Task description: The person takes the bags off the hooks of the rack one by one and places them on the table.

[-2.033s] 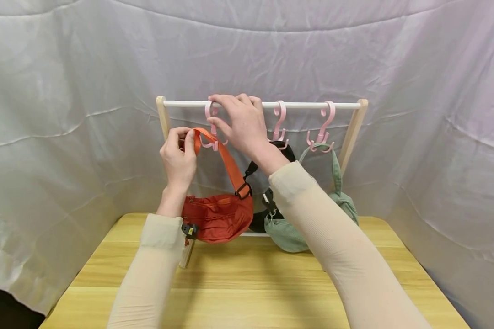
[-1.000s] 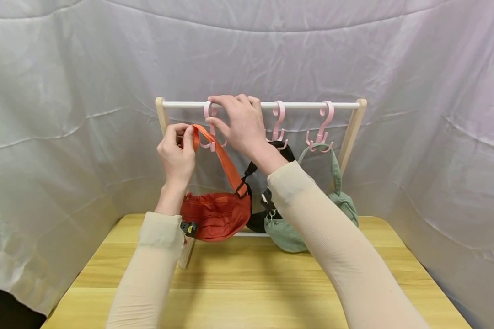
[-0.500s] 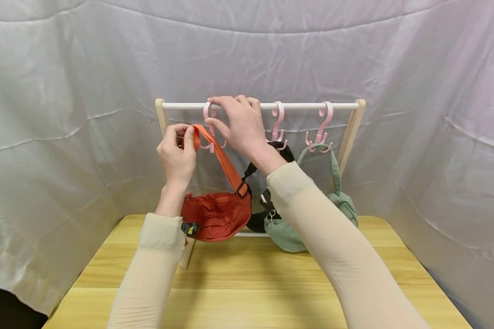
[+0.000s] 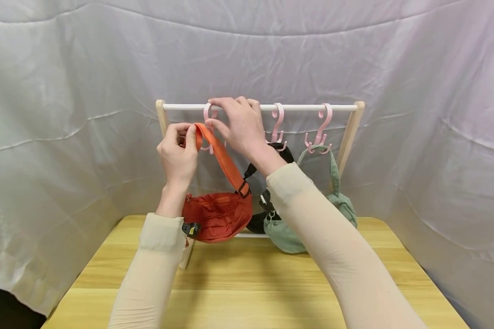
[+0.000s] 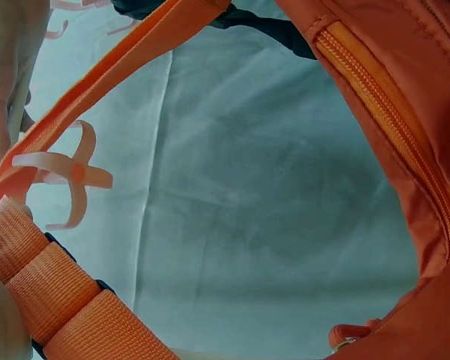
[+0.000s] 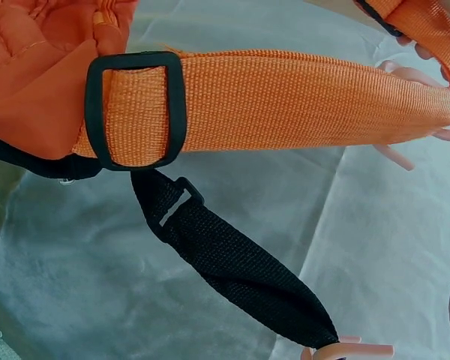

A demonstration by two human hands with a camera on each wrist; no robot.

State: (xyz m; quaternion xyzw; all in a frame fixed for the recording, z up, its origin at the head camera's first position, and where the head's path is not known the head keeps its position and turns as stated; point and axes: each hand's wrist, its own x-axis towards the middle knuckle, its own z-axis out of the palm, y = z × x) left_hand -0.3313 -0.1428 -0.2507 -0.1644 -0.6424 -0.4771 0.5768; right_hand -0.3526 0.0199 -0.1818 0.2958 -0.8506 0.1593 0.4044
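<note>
My left hand (image 4: 178, 153) pinches the orange strap (image 4: 222, 157) of a red bag (image 4: 217, 214), which hangs below it. Just behind the strap is the left pink hook (image 4: 207, 111), hung on the white bar (image 4: 304, 108). My right hand (image 4: 240, 123) holds the top of that hook between thumb and fingers. In the left wrist view the hook's prongs (image 5: 78, 172) show inside the strap's loop. The right wrist view shows the strap (image 6: 285, 97) stretched from a black buckle (image 6: 178, 109) past the prongs.
Two more pink hooks (image 4: 278, 121) (image 4: 324, 123) hang to the right, bearing a black bag (image 4: 258, 222) and a green bag (image 4: 286, 236). The rack's wooden posts (image 4: 351, 132) stand on a wooden table (image 4: 238, 292). Grey cloth (image 4: 247, 59) surrounds it.
The strap in my left hand has moved slightly right and up, covering more of the left hook's prongs. My right hand has stayed at the hook's top.
</note>
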